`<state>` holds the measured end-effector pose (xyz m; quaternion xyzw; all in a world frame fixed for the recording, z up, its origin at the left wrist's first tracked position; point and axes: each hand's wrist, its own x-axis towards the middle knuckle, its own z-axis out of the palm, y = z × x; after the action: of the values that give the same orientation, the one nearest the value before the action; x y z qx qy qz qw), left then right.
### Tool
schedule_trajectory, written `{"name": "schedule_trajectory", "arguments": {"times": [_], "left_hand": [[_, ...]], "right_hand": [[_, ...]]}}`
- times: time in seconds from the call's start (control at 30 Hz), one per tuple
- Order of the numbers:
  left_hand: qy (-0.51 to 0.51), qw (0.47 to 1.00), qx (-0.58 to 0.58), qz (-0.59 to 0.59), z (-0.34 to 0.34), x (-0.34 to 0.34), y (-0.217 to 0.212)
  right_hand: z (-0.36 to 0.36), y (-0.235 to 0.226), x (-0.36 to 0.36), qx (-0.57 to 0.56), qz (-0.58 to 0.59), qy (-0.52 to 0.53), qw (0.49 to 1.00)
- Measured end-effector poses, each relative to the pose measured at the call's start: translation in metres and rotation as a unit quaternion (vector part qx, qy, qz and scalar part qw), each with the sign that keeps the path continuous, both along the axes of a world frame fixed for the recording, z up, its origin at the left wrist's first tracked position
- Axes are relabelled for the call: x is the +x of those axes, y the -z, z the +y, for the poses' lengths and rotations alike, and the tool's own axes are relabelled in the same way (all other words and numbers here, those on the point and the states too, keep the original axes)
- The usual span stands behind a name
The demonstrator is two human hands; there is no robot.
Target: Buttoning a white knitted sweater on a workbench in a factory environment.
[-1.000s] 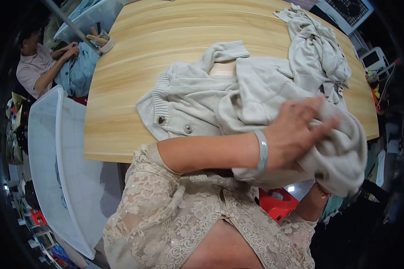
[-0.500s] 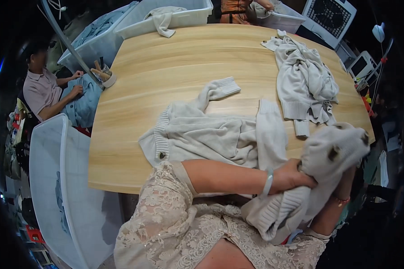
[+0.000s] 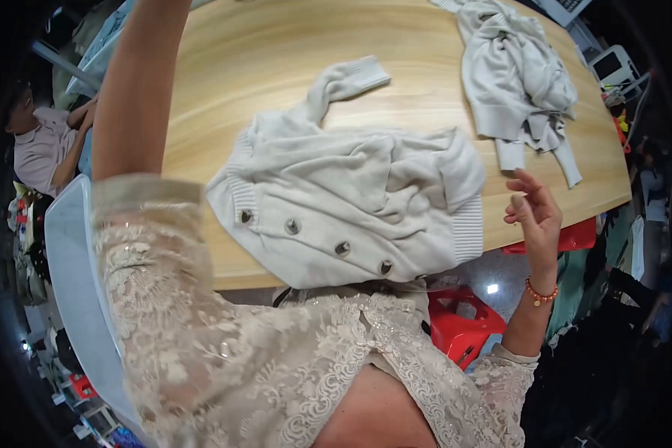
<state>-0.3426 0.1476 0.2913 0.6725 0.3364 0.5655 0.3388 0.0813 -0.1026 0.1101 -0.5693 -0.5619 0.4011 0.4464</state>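
A light grey knit cardigan [image 3: 351, 187] lies on the wooden table [image 3: 276, 60] in front of me. Several dark, shiny buttons run along its near edge, and one sleeve stretches away from me. Past the right end of this cardigan, my right hand [image 3: 536, 216] is raised with its fingers apart, holding nothing. My left forearm [image 3: 138, 89] reaches far forward on the left. The left hand itself is cut off by the top of the picture. A second light grey knit garment [image 3: 511, 75] lies bunched at the far right of the table.
To my left stands a white plastic bin [image 3: 78, 299]. Beyond it another person [image 3: 45, 149] sits by the table's left side. A red stool [image 3: 463, 321] is below the near right edge. White equipment [image 3: 616, 67] stands past the right edge.
The light knit garment both hands held has left view. My left arm has swung far forward and left; my right hand is now empty and open. The view has shifted, showing the cardigan's buttons.
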Motion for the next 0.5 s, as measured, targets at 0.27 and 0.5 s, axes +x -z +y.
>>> {"name": "schedule_trajectory", "arguments": {"times": [0.27, 0.5], "left_hand": [[0.087, 0.875, -0.028, 0.476, -0.239, -0.065, 0.243], [-0.004, 0.800, 0.084, 0.594, -0.265, -0.066, 0.263]], "right_hand": [[-0.030, 0.061, -0.099, 0.108, -0.209, -0.289, 0.928], [-0.062, 0.086, -0.130, 0.138, -0.375, -0.306, 0.864]]}}
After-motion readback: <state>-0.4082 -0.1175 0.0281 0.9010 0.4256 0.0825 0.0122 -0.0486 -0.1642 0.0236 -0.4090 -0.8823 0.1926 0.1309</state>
